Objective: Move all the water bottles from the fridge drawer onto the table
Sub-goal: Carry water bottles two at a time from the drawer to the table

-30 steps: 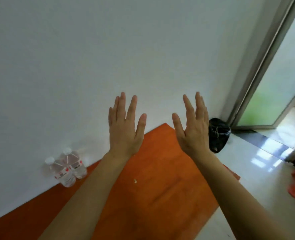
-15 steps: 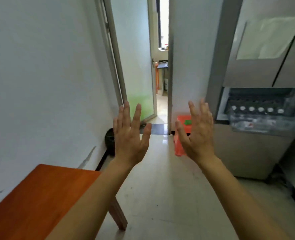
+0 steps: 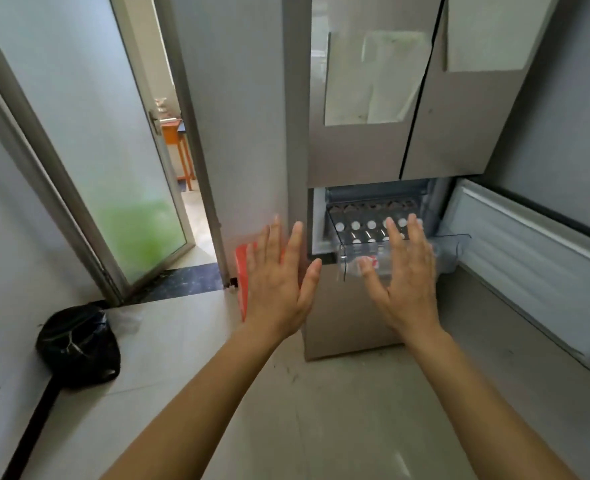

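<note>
Low in the fridge (image 3: 356, 150), pulled-out fridge drawer (image 3: 458, 247) holding upright water bottles (image 3: 371, 224), white caps showing, left grip (image 3: 279, 282) and right grip (image 3: 406, 285) raised in front, fingers straight and spread, both empty

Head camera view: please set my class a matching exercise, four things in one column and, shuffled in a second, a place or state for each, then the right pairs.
Things
1. black plastic bag
2. clear plastic fridge drawer
3. frosted glass door
4. left hand

Places or states
A. fingers straight, holding nothing
B. on the floor by the left wall
C. pulled out, holding white-capped water bottles
D. green tint low down

Pairs: 1-B; 2-C; 3-D; 4-A
</note>
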The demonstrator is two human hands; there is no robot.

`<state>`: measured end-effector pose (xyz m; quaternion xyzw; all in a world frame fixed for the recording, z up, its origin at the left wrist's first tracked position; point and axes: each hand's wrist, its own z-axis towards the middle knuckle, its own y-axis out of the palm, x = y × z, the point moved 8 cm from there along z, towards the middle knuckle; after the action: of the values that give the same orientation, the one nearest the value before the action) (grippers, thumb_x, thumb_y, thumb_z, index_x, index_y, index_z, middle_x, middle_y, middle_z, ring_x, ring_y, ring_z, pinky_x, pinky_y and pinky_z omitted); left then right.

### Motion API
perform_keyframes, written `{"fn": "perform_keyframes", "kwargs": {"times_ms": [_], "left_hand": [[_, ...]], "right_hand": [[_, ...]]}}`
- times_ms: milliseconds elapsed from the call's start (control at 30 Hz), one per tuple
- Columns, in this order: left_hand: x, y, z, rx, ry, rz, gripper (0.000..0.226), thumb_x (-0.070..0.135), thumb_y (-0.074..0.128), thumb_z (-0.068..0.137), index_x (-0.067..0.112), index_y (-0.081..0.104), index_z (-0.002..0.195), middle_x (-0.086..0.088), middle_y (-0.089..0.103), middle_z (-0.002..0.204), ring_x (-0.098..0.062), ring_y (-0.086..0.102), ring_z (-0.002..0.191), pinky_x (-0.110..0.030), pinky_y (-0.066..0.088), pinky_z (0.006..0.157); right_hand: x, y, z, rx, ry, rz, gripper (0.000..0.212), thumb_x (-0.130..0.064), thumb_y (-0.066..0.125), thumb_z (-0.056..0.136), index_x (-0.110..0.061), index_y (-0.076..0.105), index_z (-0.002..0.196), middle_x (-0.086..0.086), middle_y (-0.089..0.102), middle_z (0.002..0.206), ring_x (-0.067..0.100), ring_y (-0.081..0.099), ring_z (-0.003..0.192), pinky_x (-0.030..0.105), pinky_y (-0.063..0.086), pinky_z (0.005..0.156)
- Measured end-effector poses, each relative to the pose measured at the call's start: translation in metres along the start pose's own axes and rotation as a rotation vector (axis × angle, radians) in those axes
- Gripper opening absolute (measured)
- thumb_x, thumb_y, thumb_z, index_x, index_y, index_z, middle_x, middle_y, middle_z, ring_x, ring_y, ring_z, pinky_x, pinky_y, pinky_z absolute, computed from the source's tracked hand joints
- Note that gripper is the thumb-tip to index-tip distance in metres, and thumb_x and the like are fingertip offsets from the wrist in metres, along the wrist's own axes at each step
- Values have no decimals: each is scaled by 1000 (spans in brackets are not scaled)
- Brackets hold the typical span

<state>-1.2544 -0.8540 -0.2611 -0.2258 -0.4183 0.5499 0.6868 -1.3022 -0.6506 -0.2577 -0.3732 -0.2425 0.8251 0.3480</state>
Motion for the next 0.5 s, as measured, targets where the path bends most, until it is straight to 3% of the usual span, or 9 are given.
{"fn": "perform_keyframes", "kwargs": {"times_ms": [100, 267, 500], "left_hand": [[21, 49, 58, -41, 69, -12, 65, 56, 31, 101, 31, 7, 156, 0, -6, 166, -19, -9, 152, -45, -1, 122], [70, 126, 126, -122, 135, -91, 65, 56, 29, 101, 32, 5, 157, 0, -7, 165, -17, -10, 152, -50, 7, 123], [113, 259, 189, -233, 126, -26, 65, 56, 29, 101, 31, 7, 157, -1, -7, 165, -20, -9, 152, -46, 2, 122]], "right_hand": [[46, -1, 39, 41, 41, -40, 74, -53, 47, 96, -26, 17, 158, 8, 4, 167, 22, 3, 154, 49, 8, 124], [138, -12, 75, 55, 163, -77, 72, -58, 42, 96, -32, 14, 158, 5, 4, 167, 20, 4, 154, 49, 10, 123], [290, 20, 134, -12, 230, -71, 72, -59, 38, 97, -30, 14, 158, 6, 9, 166, 21, 8, 153, 47, 12, 123]]}}
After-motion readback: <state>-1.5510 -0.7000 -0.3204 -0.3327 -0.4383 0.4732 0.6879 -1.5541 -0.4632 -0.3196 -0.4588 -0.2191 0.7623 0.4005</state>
